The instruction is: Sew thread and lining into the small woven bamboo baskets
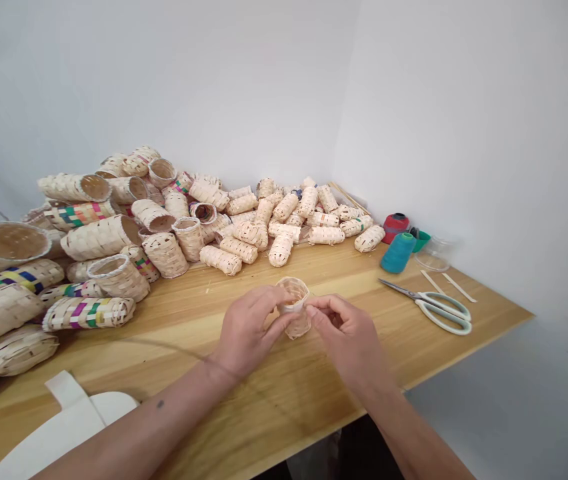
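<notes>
A small woven basket [298, 325] stands nearly upright over the wooden table, its round open mouth facing up. My left hand [251, 330] pinches the basket's rim from the left, thumb outside and fingers over the edge. At the right side of the same rim, the thumb and forefinger of my right hand [347, 337] are pressed together; whatever lies between them is too small to make out. A thin dark strand runs from the left across my left wrist.
Woven baskets [167, 255] are heaped at the left and back of the wooden table [194, 360]. Scissors [429, 303], a teal thread cone [397, 253], a red spool [395, 227], a clear lid and thin strips [459, 287] lie right. A white board [59, 433] is front left.
</notes>
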A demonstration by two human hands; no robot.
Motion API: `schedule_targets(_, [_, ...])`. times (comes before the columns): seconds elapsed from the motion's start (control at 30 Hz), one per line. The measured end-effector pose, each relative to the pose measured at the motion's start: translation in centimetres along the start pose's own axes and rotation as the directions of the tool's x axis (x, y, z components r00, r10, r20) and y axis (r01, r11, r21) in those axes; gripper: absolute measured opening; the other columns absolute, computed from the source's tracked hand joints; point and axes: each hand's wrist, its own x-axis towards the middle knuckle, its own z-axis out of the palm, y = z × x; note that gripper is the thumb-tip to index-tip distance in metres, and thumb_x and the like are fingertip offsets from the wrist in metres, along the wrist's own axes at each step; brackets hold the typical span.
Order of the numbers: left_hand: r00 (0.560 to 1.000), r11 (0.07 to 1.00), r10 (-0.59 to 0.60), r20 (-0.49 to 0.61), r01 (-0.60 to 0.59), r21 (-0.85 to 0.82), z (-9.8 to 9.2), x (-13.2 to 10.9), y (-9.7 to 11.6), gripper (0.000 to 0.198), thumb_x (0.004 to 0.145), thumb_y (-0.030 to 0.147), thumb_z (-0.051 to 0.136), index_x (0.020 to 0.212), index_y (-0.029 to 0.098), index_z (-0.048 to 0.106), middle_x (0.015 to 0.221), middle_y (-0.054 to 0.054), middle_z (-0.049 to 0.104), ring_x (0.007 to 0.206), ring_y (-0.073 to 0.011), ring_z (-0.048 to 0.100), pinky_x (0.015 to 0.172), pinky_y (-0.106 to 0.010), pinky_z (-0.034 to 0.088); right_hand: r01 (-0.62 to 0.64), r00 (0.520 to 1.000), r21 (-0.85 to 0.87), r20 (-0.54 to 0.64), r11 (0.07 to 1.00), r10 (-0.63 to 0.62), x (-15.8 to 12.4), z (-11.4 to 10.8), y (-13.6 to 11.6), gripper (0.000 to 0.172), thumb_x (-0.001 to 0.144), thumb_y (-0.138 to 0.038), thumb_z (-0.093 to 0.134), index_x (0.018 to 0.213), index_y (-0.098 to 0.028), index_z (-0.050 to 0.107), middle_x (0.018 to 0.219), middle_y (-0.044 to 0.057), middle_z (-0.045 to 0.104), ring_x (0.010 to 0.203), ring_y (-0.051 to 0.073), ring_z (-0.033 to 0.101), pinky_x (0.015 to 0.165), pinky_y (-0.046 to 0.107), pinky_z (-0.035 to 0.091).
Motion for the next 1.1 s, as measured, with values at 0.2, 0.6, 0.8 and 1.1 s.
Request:
schedule_targets(0.2, [0.991,0.978,-0.125,0.041,0.13,-0.162,0.2,0.36,-0.26,0.007,0.083,0.023,0.061,0.08,0.017,0.064,0.075,-0.001,0.067,0.066,-0.0135,0.056,0.061,-0.025,0.044,0.105,0.994,-0.138,-0.016,0.985,-0.108,-0.4,0.27,-0.02,0.016,0.085,-0.024,0.054,0.082,-0.019,0.069,0.071,0.0,0.061,0.063,0.014,0.054,0.058,0.024,0.041])
schedule_targets(0.6, [0.982,0.956,-0.188,0.025,0.189,-0.225,-0.02,0.81,-0.01,0.007,0.081,0.016,0.06,0.08,0.017,0.067,0.075,-0.002,0.067,0.068,-0.0138,0.056,0.061,-0.025,0.043,0.141,0.99,-0.166,0.043,0.976,-0.136,-0.47,0.01,0.3,0.021,0.086,-0.021,0.052,0.095,-0.023,0.07,0.069,-0.001,0.054,0.062,0.013,0.051,0.057,0.024,0.039])
schedule_targets(0.8, [0.982,0.961,-0.185,0.033,0.188,-0.202,0.02,0.77,-0.11,0.008,0.082,0.018,0.059,0.08,0.016,0.067,0.073,-0.002,0.066,0.064,-0.0132,0.053,0.059,-0.024,0.041,0.129,0.991,-0.144,0.059,0.981,-0.122,-0.39,-0.08,0.32,0.021,0.086,-0.021,0.052,0.096,-0.024,0.07,0.069,-0.001,0.053,0.063,0.013,0.051,0.058,0.024,0.038])
schedule_targets(1.1, [0.982,0.957,-0.186,0.036,0.19,-0.221,-0.06,0.78,0.28,0.009,0.082,0.019,0.06,0.08,0.016,0.068,0.074,-0.003,0.067,0.066,-0.0138,0.055,0.06,-0.024,0.042,0.115,0.993,-0.188,0.058,0.975,-0.106,-0.07,-0.39,-0.06,0.018,0.085,-0.02,0.054,0.09,-0.023,0.071,0.071,0.0,0.057,0.065,0.014,0.053,0.061,0.025,0.039])
